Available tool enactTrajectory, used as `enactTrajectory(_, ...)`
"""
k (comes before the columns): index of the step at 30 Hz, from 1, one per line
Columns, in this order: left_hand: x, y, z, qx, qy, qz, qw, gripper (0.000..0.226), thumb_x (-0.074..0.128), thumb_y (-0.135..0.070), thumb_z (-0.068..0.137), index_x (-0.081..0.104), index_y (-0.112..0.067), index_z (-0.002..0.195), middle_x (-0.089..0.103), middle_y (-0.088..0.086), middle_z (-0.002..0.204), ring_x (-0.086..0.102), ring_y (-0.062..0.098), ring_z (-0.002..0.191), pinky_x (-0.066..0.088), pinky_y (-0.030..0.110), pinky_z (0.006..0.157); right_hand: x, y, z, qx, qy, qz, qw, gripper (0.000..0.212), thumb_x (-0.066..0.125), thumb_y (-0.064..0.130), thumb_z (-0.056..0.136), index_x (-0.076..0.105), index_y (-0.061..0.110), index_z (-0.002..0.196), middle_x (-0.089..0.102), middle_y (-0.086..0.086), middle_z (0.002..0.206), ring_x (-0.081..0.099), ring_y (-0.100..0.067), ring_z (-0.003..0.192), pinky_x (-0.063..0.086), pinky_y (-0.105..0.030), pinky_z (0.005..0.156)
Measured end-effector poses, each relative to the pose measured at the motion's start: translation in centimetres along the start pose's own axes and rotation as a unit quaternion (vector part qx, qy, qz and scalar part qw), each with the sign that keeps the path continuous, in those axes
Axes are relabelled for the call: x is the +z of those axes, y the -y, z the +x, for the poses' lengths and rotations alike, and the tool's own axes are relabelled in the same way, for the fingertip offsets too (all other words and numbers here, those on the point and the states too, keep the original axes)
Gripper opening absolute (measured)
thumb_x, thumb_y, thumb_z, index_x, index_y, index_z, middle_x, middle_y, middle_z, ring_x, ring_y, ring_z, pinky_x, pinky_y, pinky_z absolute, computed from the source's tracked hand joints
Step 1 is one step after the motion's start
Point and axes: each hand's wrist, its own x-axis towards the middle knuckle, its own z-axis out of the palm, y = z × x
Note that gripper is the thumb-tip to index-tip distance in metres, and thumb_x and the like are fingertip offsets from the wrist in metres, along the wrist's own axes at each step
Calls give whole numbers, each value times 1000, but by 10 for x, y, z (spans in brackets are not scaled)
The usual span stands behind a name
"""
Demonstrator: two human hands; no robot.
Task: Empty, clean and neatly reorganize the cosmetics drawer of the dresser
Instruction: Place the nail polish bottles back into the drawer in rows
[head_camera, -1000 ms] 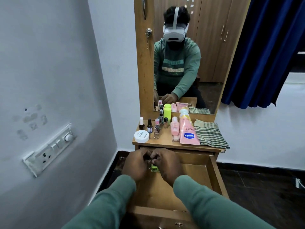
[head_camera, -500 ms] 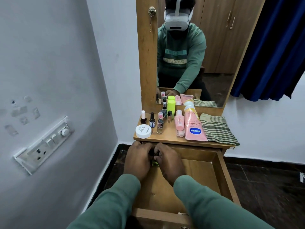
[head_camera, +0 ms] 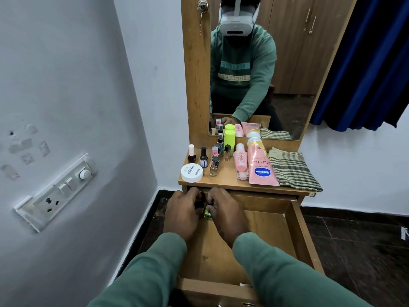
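On the left wall sits a white plastic switch panel (head_camera: 55, 191). On the smooth wooden dresser top (head_camera: 223, 181) stand a flat round white jar (head_camera: 191, 172) and small glass polish bottles (head_camera: 214, 166). At the far left of the open wooden drawer (head_camera: 272, 222), the left hand (head_camera: 182, 214) curls its fingers round a small dark item (head_camera: 200, 203). The right hand (head_camera: 225, 214) curls in beside it, though I cannot tell whether it grips. Further right lie a glossy pink tube (head_camera: 261, 169) and a folded checked cloth (head_camera: 292, 169).

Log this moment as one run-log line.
left hand, right hand: gripping small items | place: open drawer, back-left | dresser top: cosmetics, checked cloth
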Motion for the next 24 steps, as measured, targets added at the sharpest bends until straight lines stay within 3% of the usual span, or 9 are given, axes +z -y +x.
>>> enactTrajectory(5, -2, 0, -2, 1, 6, -7, 1000, 31, 74, -17, 88, 61, -29, 115, 65, 3, 109, 55, 26, 108, 53, 38, 86, -2, 0, 0, 0, 0, -8, 1000, 33, 70, 12, 92, 48, 35, 98, 51, 14, 102, 57, -9, 85, 56, -32, 74)
enactTrajectory(9, -5, -1, -1, 22, -3, -22, 1000, 27, 75, -15, 85, 64, -29, 105, 70, -3, 103, 58, 20, 101, 55, 39, 81, -5, -3, -2, -3, 2, -17, 1000, 34, 74, 14, 90, 49, 35, 99, 49, 17, 103, 55, -8, 84, 52, -25, 70)
enactTrajectory(20, -29, -17, -8, 83, -22, -43, 995, 15, 71, -18, 87, 61, -28, 91, 64, -10, 92, 54, 12, 90, 51, 33, 76, -34, 4, -4, -32, -26, -21, 999, 14, 68, 29, 97, 58, 33, 105, 56, 15, 106, 58, -7, 88, 58, -34, 76)
enactTrajectory(24, -56, -27, 4, 77, -71, -94, 990, 12, 68, -18, 92, 61, -26, 89, 64, -9, 89, 54, 10, 82, 39, 15, 66, -53, 30, 24, -78, -80, -20, 994, 7, 63, 27, 100, 65, 24, 106, 65, 7, 105, 62, -12, 89, 58, -38, 76)
